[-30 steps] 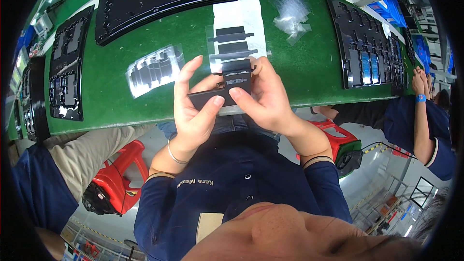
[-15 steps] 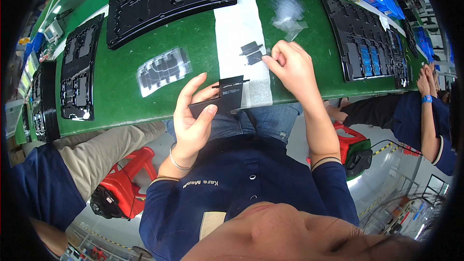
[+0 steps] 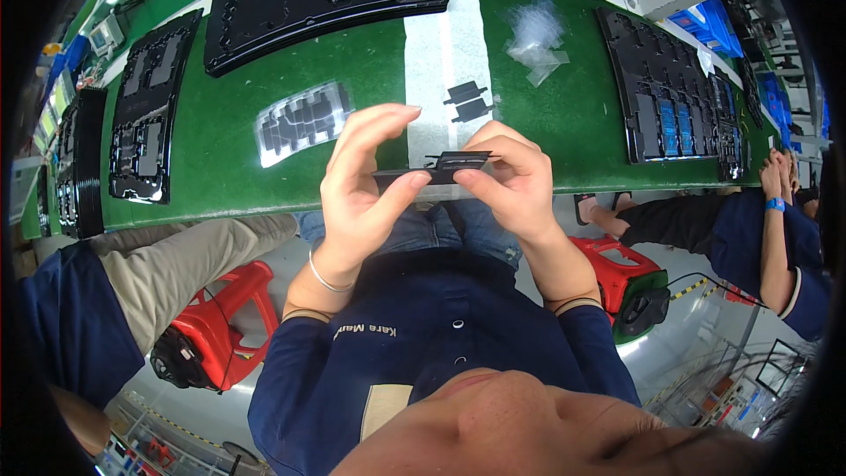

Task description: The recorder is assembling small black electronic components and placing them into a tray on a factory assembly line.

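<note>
Above the near edge of the bench I hold a thin, flat black part (image 3: 449, 167) between both hands, nearly edge-on to view. My left hand (image 3: 352, 185) pinches its left end, thumb on the near side and the fingers curved behind. My right hand (image 3: 520, 178) grips its right end with thumb and bent fingers. Narrow tabs stick out along its upper edge. Just beyond, two small black tabbed pieces (image 3: 468, 101) lie on a white strip (image 3: 427, 70). Left of my left hand lies a clear sheet (image 3: 264, 137) carrying several black pieces.
Black molded trays (image 3: 326, 13) are stacked at the back, with more trays (image 3: 145, 115) at left. A right-hand tray (image 3: 661, 92) holds some blue parts. Crumpled clear film (image 3: 538, 31) lies on the green bench (image 3: 564, 123). People sit on both sides; red stools (image 3: 216, 335) stand below.
My right hand has come down from the small black pieces on the white strip to the held part and now grips it. The part has tilted to nearly edge-on.
</note>
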A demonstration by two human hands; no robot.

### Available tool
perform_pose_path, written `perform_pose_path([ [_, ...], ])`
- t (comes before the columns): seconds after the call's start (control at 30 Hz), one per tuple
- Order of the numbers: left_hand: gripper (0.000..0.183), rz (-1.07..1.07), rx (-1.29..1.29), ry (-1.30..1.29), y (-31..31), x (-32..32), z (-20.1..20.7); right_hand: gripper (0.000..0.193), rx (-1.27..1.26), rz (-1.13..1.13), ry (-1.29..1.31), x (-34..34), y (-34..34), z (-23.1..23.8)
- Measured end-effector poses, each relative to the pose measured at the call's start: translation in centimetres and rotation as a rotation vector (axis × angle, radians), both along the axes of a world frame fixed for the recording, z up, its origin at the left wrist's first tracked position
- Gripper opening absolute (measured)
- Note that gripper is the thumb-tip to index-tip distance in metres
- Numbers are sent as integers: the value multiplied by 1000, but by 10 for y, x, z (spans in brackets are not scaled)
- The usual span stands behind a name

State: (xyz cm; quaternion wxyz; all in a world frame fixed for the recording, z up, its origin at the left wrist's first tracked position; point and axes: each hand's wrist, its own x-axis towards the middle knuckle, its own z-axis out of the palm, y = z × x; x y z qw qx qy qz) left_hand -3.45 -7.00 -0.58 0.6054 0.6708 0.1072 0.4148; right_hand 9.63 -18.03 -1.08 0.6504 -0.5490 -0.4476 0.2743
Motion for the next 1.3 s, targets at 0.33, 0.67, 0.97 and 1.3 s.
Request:
perform_pose_path([
  [0.33, 18, 36, 210, -16, 3, 14, 8, 19, 124, -103, -153, -2, -1, -3],
  [0.67, 39, 376, 613, 69, -23, 27, -7, 27, 289, -486, -537, -12, 13, -10],
  [0.97, 72, 274, 783, 311, -21, 19, 1, 23, 181, -459, -453, 0, 10, -5],
  [1.3, 46, -190, -440, -74, -13, 4, -21, 20, 55, -141, -47, -2, 2, -3],
])
